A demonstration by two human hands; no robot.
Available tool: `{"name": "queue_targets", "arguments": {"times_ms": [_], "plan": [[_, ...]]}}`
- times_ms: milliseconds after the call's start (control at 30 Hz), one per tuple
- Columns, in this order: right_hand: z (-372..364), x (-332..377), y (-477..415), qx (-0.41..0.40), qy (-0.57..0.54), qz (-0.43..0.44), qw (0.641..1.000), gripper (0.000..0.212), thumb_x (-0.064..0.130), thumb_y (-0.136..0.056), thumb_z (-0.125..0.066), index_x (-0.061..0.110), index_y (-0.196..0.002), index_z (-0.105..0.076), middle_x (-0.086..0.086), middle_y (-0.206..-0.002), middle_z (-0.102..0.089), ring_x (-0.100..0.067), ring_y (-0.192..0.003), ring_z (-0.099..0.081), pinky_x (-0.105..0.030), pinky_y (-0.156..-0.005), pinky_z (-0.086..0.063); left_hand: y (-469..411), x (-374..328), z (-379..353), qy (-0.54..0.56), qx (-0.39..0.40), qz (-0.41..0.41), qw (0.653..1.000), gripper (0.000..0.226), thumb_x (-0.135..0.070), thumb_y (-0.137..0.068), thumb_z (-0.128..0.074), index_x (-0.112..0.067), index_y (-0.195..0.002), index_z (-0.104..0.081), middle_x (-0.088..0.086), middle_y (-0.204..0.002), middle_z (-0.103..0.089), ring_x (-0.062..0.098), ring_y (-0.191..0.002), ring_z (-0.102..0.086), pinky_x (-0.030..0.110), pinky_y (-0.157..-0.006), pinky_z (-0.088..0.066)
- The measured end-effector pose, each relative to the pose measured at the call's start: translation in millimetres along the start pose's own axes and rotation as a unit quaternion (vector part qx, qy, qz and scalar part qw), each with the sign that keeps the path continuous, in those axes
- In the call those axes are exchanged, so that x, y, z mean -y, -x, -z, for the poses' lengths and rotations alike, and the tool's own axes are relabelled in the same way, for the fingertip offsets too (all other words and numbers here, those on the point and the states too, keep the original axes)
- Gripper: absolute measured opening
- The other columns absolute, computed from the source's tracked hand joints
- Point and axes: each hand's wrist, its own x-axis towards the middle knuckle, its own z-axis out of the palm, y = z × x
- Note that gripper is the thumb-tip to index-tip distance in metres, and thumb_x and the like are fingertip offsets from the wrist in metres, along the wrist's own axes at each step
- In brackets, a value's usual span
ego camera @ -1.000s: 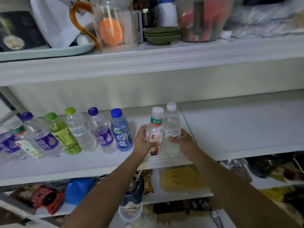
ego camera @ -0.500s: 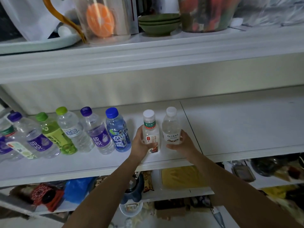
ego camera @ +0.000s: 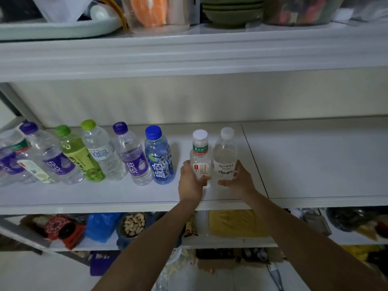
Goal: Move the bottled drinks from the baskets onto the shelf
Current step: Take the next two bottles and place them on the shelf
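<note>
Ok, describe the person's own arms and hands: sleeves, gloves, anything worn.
Both are bare. The left hand and right hand wear no gloves, and no ring shows on the visible fingers. Neither wrist carries a watch or bracelet. The left forearm and right forearm are uncovered down to the picture's edge; no sleeve shows.

Green-label bottle [ego camera: 200, 159]: moved deeper onto the shelf [ego camera: 315, 162], in the left hand [ego camera: 190, 183].
Clear bottle [ego camera: 224, 160]: moved likewise, in the right hand [ego camera: 240, 181].
</note>
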Motion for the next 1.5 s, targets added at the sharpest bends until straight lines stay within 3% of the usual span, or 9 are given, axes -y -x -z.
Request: {"name": "queue_targets", "arguments": {"times_ms": [300, 633, 767, 900, 1067, 1167, 1267, 1367, 1500], "plan": [[-24, 16, -5, 0.02, -0.021, 0.011, 1.0, 0.071, 0.007, -0.065, -0.083, 0.011, -0.125, -0.046, -0.007, -0.123, -0.059, -0.025, -0.112, -0.056, -0.027, -0.081, -0.046, -11, 6, 28, -0.058, -0.007, 0.013, 0.998, 0.051, -0.018, -0.079, -0.075, -0.006, -0.117, -0.042, 0.013, -0.113, -0.063, 0.03, -0.104, -0.061, 0.04, -0.086, -0.05], [-34, 12, -15, 0.037, -0.022, -0.004, 0.999, 0.079, 0.011, -0.064, -0.084, 0.014, -0.132, -0.042, -0.006, -0.129, -0.057, -0.027, -0.119, -0.053, -0.042, -0.097, -0.047, -15, 7, 36, -0.075, 0.01, 0.029, 0.997, 0.054, -0.019, -0.08, -0.075, -0.007, -0.121, -0.042, 0.014, -0.118, -0.062, 0.031, -0.11, -0.06, 0.045, -0.093, -0.05], [-33, 9, -12, 0.046, 0.015, -0.003, 0.999, 0.084, 0.02, -0.069, -0.083, 0.015, -0.139, -0.036, -0.004, -0.137, -0.051, -0.025, -0.127, -0.047, -0.033, -0.096, -0.04, -13, 5, 36, -0.071, 0.019, 0.054, 0.996, 0.055, -0.02, -0.08, -0.076, -0.004, -0.122, -0.044, 0.015, -0.121, -0.061, 0.031, -0.114, -0.058, 0.04, -0.092, -0.049], [-31, -7, 9, 0.026, 0.087, 0.007, 0.996, 0.095, 0.041, -0.07, -0.079, 0.017, -0.146, -0.027, -0.004, -0.148, -0.038, -0.025, -0.135, -0.037, -0.04, -0.107, -0.034, 2, 12, 41, -0.098, 0.04, 0.077, 0.991, 0.052, -0.031, -0.085, -0.07, -0.004, -0.123, -0.048, 0.014, -0.122, -0.06, 0.03, -0.113, -0.057, 0.037, -0.087, -0.046], [-29, -30, 53, 0.032, 0.308, 0.059, 0.949, 0.095, 0.063, -0.078, -0.059, 0.014, -0.148, -0.018, -0.007, -0.155, -0.02, -0.024, -0.143, -0.019, -0.045, -0.117, -0.017, 39, 35, 67, -0.357, 0.08, -0.063, 0.929, 0.056, -0.052, -0.093, -0.048, -0.011, -0.131, -0.042, 0.01, -0.13, -0.053, 0.027, -0.121, -0.049, 0.038, -0.097, -0.041], [-38, -29, 76, 0.071, 0.371, 0.087, 0.922, 0.097, 0.066, -0.081, -0.051, 0.014, -0.151, -0.008, -0.005, -0.159, -0.005, -0.02, -0.147, -0.002, -0.042, -0.119, -0.003, 56, 56, 90, -0.483, 0.124, -0.113, 0.859, 0.079, -0.06, -0.093, -0.037, -0.014, -0.152, -0.01, 0.011, -0.157, -0.019, 0.027, -0.146, -0.014, 0.045, -0.118, -0.01], [-56, -10, 91, 0.12, 0.396, 0.131, 0.901, 0.097, 0.065, -0.082, -0.051, 0.016, -0.151, -0.004, -0.005, -0.16, -0.001, -0.02, -0.147, 0.002, -0.041, -0.119, 0.0, 77, 75, 115, -0.527, 0.141, -0.091, 0.833, 0.088, -0.062, -0.093, -0.037, -0.021, -0.152, 0.012, 0.008, -0.16, 0.012, 0.026, -0.147, 0.015, 0.047, -0.116, 0.009], [-81, 15, 99, 0.155, 0.4, 0.219, 0.876, 0.098, 0.066, -0.081, -0.052, 0.016, -0.152, -0.005, -0.006, -0.16, -0.003, -0.019, -0.147, 0.0, -0.042, -0.119, 0.0, 104, 81, 145, -0.532, 0.111, -0.042, 0.838, 0.09, -0.064, -0.091, -0.038, -0.022, -0.151, 0.015, 0.007, -0.159, 0.017, 0.025, -0.145, 0.02, 0.047, -0.116, 0.011], [-117, 54, 126, 0.206, 0.434, 0.367, 0.797, 0.097, 0.07, -0.083, -0.044, 0.016, -0.152, -0.003, -0.006, -0.16, 0.0, -0.02, -0.147, 0.002, -0.043, -0.119, -0.001, 162, 88, 187, -0.53, 0.05, 0.076, 0.843, 0.092, -0.063, -0.09, -0.04, -0.023, -0.151, 0.015, 0.005, -0.159, 0.019, 0.026, -0.145, 0.022, 0.049, -0.119, 0.008]]}}
